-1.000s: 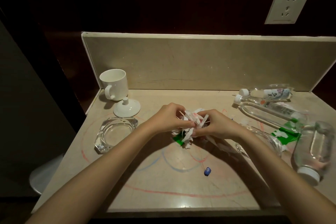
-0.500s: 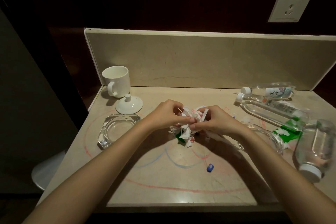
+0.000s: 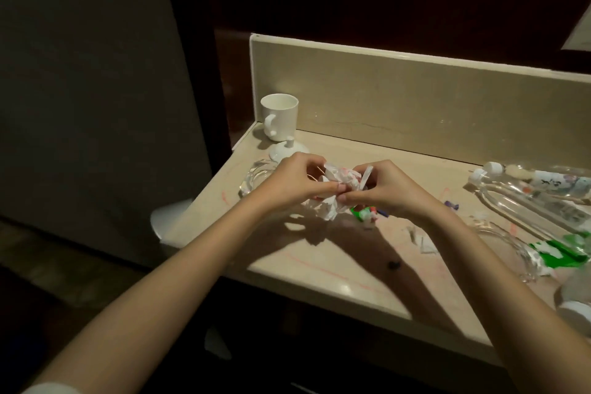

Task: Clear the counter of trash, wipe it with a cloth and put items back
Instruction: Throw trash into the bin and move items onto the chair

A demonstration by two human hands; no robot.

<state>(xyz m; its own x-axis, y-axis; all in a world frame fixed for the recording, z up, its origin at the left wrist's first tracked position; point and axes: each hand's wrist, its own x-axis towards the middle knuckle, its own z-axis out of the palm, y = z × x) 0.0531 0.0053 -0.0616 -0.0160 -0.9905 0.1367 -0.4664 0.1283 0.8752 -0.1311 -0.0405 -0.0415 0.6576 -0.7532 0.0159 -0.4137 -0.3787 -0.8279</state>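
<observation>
- White paper scraps (image 3: 332, 192) are bunched up in a wad — I hold the wad between both my hands, a little above the counter (image 3: 319, 265).
- My left hand (image 3: 287, 185) is closed on the left side of the wad, with my thumb and fingers pinching it.
- My right hand (image 3: 380, 190) is closed on the right side of the wad, and one white strip sticks up past my fingers.
- Under my right hand I see a small green wrapper bit (image 3: 363, 213) lying on the counter.
- More tiny white paper bits (image 3: 423, 243) lie on the counter, near my right arm.
- Far back on the left stands a white mug (image 3: 280, 115), upright, with its handle facing me.
- Just in front of the mug sits its white lid (image 3: 286, 150), touching the counter.
- A glass ashtray (image 3: 256, 176) is partly hidden behind my left hand.
- On the right side lie clear plastic bottles (image 3: 527, 192) on their sides, close together.
- Another glass dish (image 3: 511, 249) sits near my right arm, with a green and white wrapper (image 3: 556, 251) just beside it.
- One more bottle with a white cap (image 3: 575, 310) is at the right edge — it looks blurry.
- Red and pink crayon-like marks (image 3: 316, 269) run across the counter top.
</observation>
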